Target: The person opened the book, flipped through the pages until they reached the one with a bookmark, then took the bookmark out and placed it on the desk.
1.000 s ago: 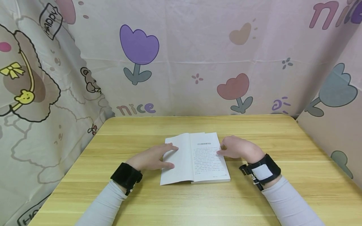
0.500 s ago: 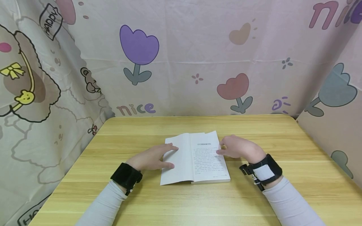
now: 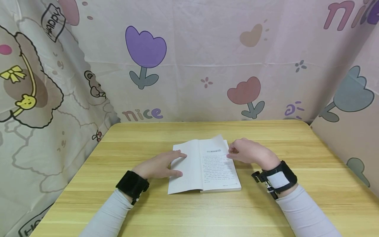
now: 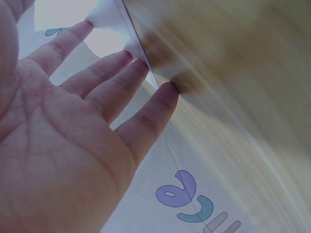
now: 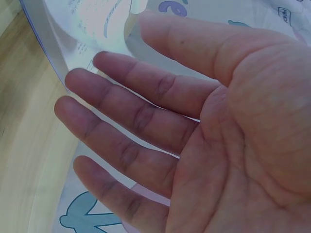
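An open paperback book (image 3: 220, 171) lies on the wooden table, its left page (image 3: 186, 174) blank and its right page printed. The top outer corner of the right-hand leaf (image 3: 218, 141) curls up off the pages below. My left hand (image 3: 158, 165) rests on the blank page with fingers spread; in the left wrist view its fingertips (image 4: 170, 90) lie along the book's edge. At the right edge of the book is my right hand (image 3: 251, 151), thumb tip touching the leaf. In the right wrist view this hand's fingers (image 5: 121, 109) are fairly straight, the thumb apart from them.
The wooden table (image 3: 189, 214) extends around the book on all sides. Behind it hangs a printed cloth (image 3: 192, 42) with flowers and lettering, and more cloth hangs at left and right. Each wrist wears a black strap (image 3: 279, 177).
My right hand has shifted slightly away and up at the book's edge. The leaf's top corner has lifted and bent leftward. My left hand has stayed in place.
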Demonstrator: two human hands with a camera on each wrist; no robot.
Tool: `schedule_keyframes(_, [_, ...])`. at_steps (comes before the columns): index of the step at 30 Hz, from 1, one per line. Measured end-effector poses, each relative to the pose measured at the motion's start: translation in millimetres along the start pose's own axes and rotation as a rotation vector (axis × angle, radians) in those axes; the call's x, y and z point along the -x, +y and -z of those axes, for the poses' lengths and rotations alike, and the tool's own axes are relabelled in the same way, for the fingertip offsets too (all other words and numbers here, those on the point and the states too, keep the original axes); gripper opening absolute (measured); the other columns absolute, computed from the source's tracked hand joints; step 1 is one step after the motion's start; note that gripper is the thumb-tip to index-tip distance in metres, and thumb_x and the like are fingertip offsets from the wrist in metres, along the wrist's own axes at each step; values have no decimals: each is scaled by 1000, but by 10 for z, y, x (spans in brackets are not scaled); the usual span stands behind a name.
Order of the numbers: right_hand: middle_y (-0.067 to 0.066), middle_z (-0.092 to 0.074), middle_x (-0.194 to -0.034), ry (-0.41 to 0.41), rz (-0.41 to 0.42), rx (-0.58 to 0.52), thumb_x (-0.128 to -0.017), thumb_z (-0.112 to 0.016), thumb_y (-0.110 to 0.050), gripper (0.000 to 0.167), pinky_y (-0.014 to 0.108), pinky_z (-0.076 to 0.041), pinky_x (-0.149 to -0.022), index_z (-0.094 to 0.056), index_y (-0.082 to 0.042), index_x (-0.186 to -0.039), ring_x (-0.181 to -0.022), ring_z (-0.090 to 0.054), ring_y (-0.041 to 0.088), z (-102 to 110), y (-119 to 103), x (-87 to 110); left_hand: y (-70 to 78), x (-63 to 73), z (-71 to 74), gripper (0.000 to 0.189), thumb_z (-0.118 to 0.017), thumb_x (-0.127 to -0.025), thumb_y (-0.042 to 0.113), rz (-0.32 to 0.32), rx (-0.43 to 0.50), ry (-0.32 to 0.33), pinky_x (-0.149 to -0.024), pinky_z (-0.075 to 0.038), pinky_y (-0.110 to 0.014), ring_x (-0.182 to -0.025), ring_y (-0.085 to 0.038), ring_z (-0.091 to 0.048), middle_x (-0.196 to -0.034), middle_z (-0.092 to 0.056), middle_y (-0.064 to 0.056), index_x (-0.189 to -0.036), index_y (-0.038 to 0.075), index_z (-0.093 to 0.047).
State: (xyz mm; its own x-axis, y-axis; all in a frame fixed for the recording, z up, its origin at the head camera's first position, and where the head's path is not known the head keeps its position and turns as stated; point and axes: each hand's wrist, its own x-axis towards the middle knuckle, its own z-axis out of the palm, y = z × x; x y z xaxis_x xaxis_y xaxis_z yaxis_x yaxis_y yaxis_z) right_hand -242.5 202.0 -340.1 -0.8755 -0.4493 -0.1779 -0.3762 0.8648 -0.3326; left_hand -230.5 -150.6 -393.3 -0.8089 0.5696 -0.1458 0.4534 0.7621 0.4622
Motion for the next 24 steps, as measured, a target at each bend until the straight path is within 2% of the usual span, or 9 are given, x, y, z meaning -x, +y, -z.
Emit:
schedule_keyframes(3, [-5,-41,-67,10,12,-9,-103,-73,-20,28,25,-33,-60,-63,-12,-78,-62,-43,10,-1,14,3,-4,3,0,70,-79,-98,40,-1,7,-2,-133,-30,-56,-162,-36,-36,-172,-41,-14,-160,18,-52])
schedule_keyframes(8, [-6,-40,-65,18,14,-13,-102,-74,-20,37,24,-31,-58,-55,-15,-71,-60,-42,10,-4,31,-2,-2,2,2,70,-79,-98,41,4,8,-1,-133,-31,-57,-162,-36,-36,-172,-41,-14,-160,18,-53])
schedule_keyframes(17, [-5,-42,-64,5,27,-28,-103,-72,-16,28,24,-32,-57,-66,-7,-77,-59,-43,11,-10,31,-25,13,5,9,70,-80,-98,40,16,-5,-3,-133,-31,-56,-162,-35,-37,-172,-42,-12,-160,20,-53])
schedule_keyframes(24, [-5,-41,-65,14,63,-40,-104,-69,-14,28,22,-31,-56,-66,-7,-77,-58,-42,10,6,-2,-13,5,-4,7,70,-80,-98,39,-10,-13,2,-132,-34,-57,-159,-35,-41,-169,-48,-11,-158,18,-54])
